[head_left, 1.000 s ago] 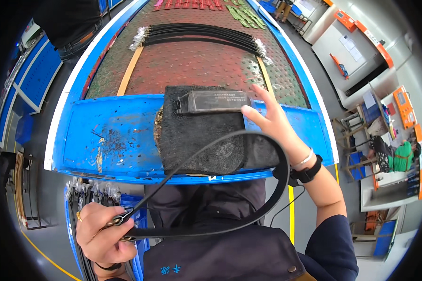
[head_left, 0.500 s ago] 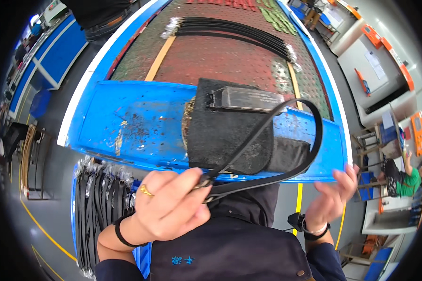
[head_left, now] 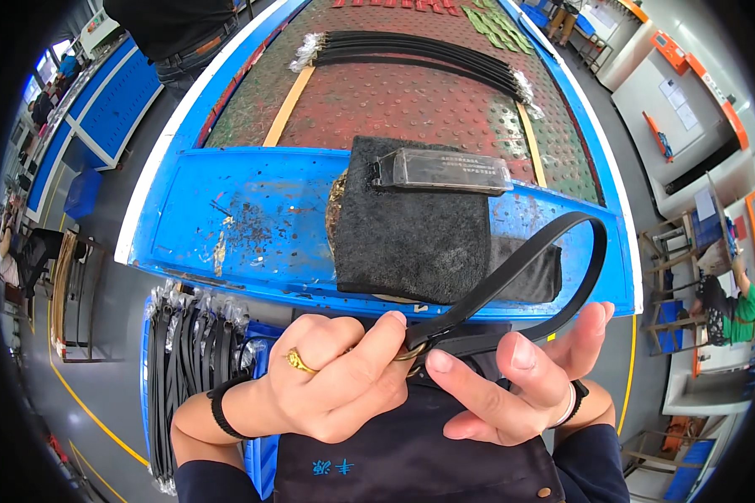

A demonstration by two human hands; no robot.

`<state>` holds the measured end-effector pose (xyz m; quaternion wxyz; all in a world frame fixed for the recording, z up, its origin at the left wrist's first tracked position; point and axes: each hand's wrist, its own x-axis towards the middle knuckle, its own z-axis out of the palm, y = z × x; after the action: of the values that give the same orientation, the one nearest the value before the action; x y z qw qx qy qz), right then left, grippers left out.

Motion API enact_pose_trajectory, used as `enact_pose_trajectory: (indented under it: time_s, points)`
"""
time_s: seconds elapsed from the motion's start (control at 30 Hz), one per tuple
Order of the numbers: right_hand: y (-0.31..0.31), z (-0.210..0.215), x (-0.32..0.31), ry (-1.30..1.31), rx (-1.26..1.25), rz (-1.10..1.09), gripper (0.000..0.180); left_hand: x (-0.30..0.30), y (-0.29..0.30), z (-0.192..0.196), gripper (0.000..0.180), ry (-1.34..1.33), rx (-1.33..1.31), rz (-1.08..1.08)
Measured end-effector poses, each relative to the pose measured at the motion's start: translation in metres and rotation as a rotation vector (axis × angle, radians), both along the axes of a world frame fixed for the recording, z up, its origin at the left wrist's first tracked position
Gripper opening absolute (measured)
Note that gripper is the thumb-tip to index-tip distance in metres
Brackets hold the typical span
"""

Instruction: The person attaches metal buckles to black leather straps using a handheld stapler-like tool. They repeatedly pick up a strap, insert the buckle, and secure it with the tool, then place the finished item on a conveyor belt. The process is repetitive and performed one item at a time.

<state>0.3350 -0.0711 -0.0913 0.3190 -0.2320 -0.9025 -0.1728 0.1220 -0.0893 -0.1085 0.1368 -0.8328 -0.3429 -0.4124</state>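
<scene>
My left hand (head_left: 335,377) is closed in a pinch on a black strap (head_left: 524,261), near its metal ring (head_left: 413,352). From there the strap arches up to the right in a wide loop. My right hand (head_left: 520,390) has its fingers spread, with one fingertip close to the ring; whether it touches cannot be made out. Beyond my hands, a dark cloth pad (head_left: 415,239) lies on the blue bench ledge (head_left: 260,180), and a clear plastic case (head_left: 453,170) rests on the pad.
Several black straps with wrapped ends (head_left: 419,52) lie across wooden strips on the studded red-green bench top (head_left: 377,109). More black straps (head_left: 193,360) hang over a blue crate at lower left. People stand or sit around the room, one in green (head_left: 742,314).
My right hand has come in from the right, up to the ring. My left hand has shifted right with the strap, and the loop has swung rightward and lower.
</scene>
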Motion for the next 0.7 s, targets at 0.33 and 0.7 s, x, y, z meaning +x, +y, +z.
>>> enact_pose_trajectory:
  time_s: [0.33, 0.7]
  points:
    - [-0.004, 0.001, -0.001, 0.108, -0.111, 0.050, 0.059, 0.002, 0.001, -0.001, 0.023, 0.012, 0.038, -0.028]
    - [0.016, 0.017, 0.017, 0.244, -0.235, 0.190, 0.041, 0.002, 0.001, -0.004, 0.013, -0.007, 0.012, 0.012]
